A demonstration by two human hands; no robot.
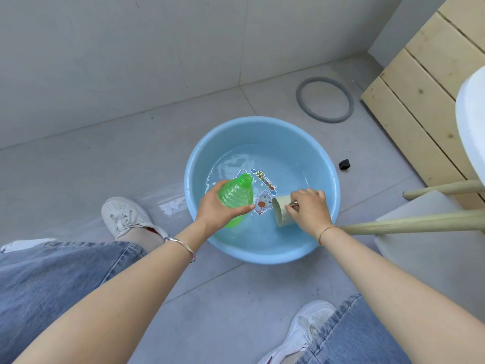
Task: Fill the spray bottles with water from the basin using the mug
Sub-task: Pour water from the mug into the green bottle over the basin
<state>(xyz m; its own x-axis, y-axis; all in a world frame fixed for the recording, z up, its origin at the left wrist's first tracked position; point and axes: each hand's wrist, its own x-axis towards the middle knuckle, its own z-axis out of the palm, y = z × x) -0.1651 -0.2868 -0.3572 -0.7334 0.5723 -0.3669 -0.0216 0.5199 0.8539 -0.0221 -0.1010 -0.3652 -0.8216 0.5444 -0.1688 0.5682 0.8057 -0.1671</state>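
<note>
I have the left hand (219, 206) wrapped round the green bottle (236, 198) at frame centre, the right hand (308, 208) gripping the tipped mug (280, 210); I scoop from the basin (199, 164), probably deep, then pour slowly.

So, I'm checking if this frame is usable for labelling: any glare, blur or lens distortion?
Head view: soft light, no hard shadows; bright reflections on the water in the basin and on the wet floor beside it; the white seat at the right edge is blown out; wide-angle stretch enlarges the left forearm; green bottle and mug look sharp.
</note>
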